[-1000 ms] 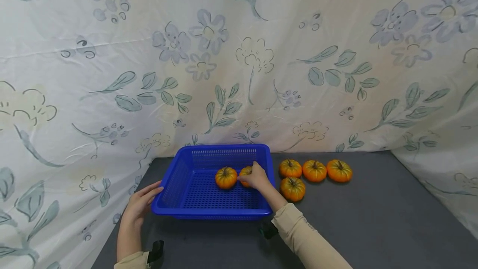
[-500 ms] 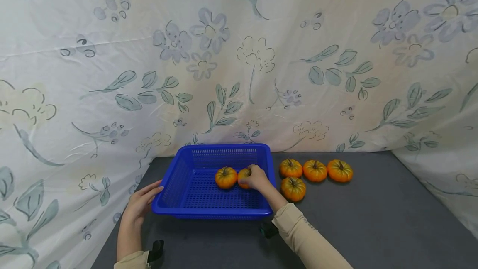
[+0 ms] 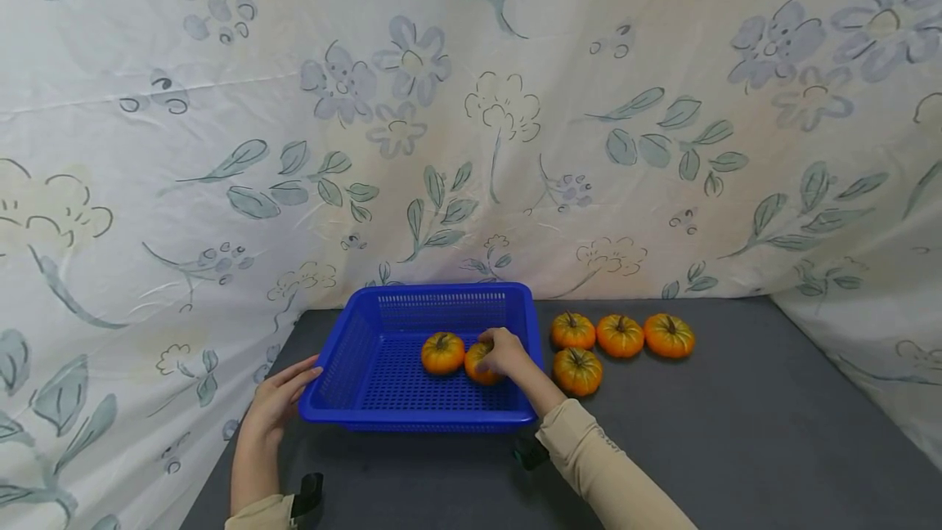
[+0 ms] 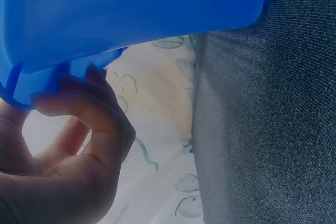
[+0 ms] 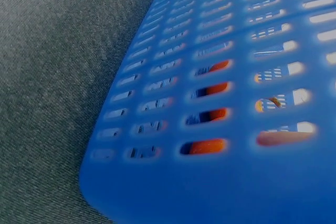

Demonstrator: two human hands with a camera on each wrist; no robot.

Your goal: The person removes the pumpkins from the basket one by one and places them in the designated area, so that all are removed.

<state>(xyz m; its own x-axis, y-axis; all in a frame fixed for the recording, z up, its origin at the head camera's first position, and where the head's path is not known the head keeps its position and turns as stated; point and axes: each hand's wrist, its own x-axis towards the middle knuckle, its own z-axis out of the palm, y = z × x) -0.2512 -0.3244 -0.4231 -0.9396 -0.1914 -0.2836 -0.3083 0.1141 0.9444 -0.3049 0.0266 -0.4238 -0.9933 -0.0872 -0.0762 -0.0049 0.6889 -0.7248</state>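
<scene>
A blue slotted plastic basket [image 3: 412,417] stands on the dark table. My left hand [image 3: 274,403] holds its left rim; in the left wrist view the bent fingers of that hand [image 4: 86,135] reach under the rim. Inside the basket, my right hand [image 3: 509,354] grips a small orange pumpkin [image 3: 478,366] from above, partly covering it. A second small pumpkin [image 3: 442,353] sits right beside it on the left. From the right wrist, the basket wall [image 5: 184,192] fills much of the view, with orange pumpkin skin [image 5: 210,146] showing through its slots; the right hand is mostly hidden there.
Right of the basket, several more pumpkins rest on the table [image 3: 736,424]: one [image 3: 577,372] in front and a row behind it, ending with a wider one [image 3: 669,336]. A floral cloth [image 3: 500,211] hangs behind and along the sides.
My right hand has closed round the pumpkin and shifted it slightly toward me and left. The pumpkin beside it has moved a little left. My left hand stays on the rim.
</scene>
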